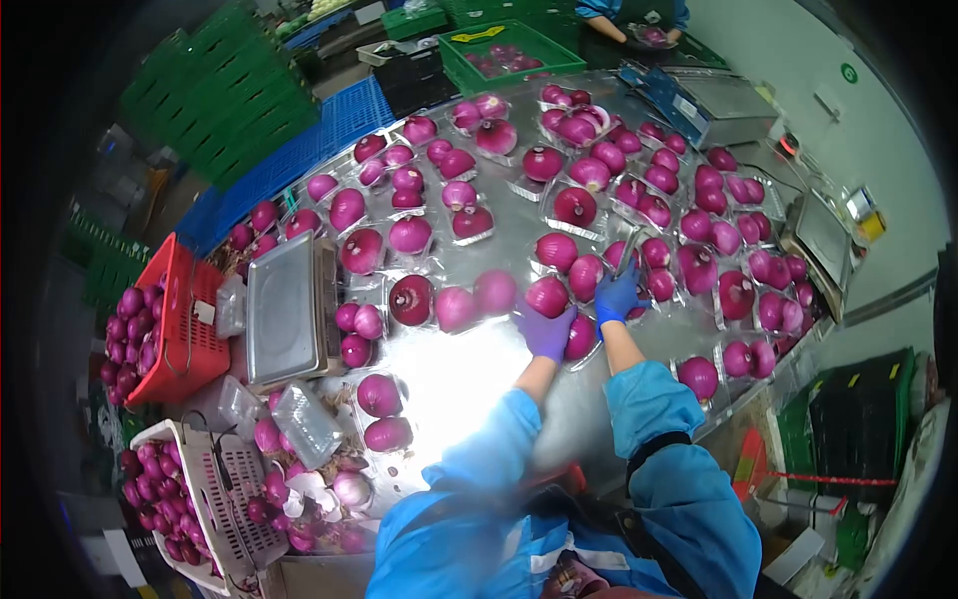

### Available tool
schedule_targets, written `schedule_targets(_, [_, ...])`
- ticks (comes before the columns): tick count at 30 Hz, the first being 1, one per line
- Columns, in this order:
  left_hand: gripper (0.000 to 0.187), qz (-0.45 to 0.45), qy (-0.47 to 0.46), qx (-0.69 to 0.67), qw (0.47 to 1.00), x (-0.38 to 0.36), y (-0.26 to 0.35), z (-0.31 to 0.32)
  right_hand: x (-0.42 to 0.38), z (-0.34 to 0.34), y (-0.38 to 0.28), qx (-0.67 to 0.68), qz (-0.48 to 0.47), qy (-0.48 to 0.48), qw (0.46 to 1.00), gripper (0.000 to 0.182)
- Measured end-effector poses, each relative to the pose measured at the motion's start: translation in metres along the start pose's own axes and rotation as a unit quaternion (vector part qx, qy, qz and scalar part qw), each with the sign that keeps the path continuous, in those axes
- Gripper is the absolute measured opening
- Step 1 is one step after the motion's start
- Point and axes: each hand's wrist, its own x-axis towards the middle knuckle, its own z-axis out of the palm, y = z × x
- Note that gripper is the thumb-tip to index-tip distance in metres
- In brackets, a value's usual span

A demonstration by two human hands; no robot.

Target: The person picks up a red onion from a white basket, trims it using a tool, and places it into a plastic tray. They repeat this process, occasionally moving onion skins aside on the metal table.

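Note:
My left hand (545, 331), in a purple glove, has its fingers and thumb around the near side of a red onion (547, 297). Another red onion (580, 337) lies just right of that hand. My right hand (619, 298), in a blue glove, is closed on a slim grey metallic tool (629, 250), whose kind I cannot make out. Beside it are more onions, among them one (586, 276) between the hands and one (661, 285) to the right. Clear plastic trays holding two or three onions, such as this tray (573, 222), stand across the metal table (479, 374).
Left are a scale (283, 309), a red basket (196, 329) and a white basket (228, 499) of onions, and an unfilled clear tray (307, 424). A green crate (511, 50) stands at the back. Another scale (726, 105) is near a co-worker's hands (649, 40).

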Motion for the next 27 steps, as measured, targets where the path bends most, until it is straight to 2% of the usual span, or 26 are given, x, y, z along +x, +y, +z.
schedule_targets(2, [0.113,-0.056,-0.031,0.049,0.997,0.02,0.009,0.004,0.007,-0.009,-0.018,0.053,0.076,-0.064,0.994,0.066])
schedule_targets(3, [0.113,-0.057,-0.024,0.046,0.997,0.032,0.007,0.008,0.009,-0.007,-0.021,0.038,0.075,-0.064,0.994,0.065])
schedule_targets(8, [0.109,0.044,-0.066,0.087,0.993,0.095,0.003,0.01,0.025,0.02,-0.025,0.055,0.062,-0.061,0.995,0.06])
schedule_targets(10, [0.109,0.061,-0.078,0.101,0.99,0.115,0.011,0.002,0.029,0.021,-0.033,0.134,0.071,-0.057,0.987,0.06])
schedule_targets(11, [0.11,0.079,-0.098,0.12,0.985,0.124,0.015,-0.004,0.031,0.019,-0.034,0.148,0.055,-0.033,0.987,0.052])
schedule_targets(12, [0.11,0.081,-0.092,0.115,0.986,0.135,0.015,-0.008,0.033,0.011,-0.039,0.151,0.048,-0.033,0.987,0.052])
schedule_targets(14, [0.111,0.079,-0.126,0.095,0.984,0.153,0.014,-0.011,0.039,-0.003,-0.042,0.219,0.063,-0.095,0.969,0.048])
schedule_targets(16, [0.114,0.065,-0.115,0.123,0.984,0.154,0.016,-0.009,0.04,-0.006,-0.042,0.243,0.062,-0.099,0.963,0.047])
schedule_targets(18, [0.115,0.042,-0.056,0.157,0.985,0.145,0.016,-0.003,0.03,-0.021,-0.04,0.318,0.068,-0.165,0.931,0.049])
schedule_targets(19, [0.115,0.044,-0.06,0.155,0.985,0.15,0.005,0.005,0.024,-0.023,-0.038,0.368,0.052,-0.161,0.914,0.045])
schedule_targets(21, [0.116,0.105,-0.042,0.061,0.992,0.16,-0.02,0.02,0.012,-0.028,-0.032,0.37,0.029,-0.181,0.911,0.045])
schedule_targets(22, [0.116,0.106,-0.044,0.06,0.992,0.162,-0.024,0.023,0.005,-0.032,-0.03,0.374,0.004,-0.205,0.904,0.045])
schedule_targets(23, [0.109,0.106,-0.059,0.09,0.988,0.165,-0.028,0.024,-0.004,-0.036,-0.028,0.412,0.014,-0.242,0.878,0.043])
schedule_targets(25, [0.103,0.1,-0.063,0.12,0.986,0.164,-0.015,0.009,-0.025,-0.058,-0.036,0.417,0.008,-0.273,0.867,0.04])
schedule_targets(27, [0.074,0.079,-0.239,0.255,0.934,0.148,0.031,-0.028,-0.045,-0.075,-0.044,0.418,-0.011,-0.326,0.848,0.036])
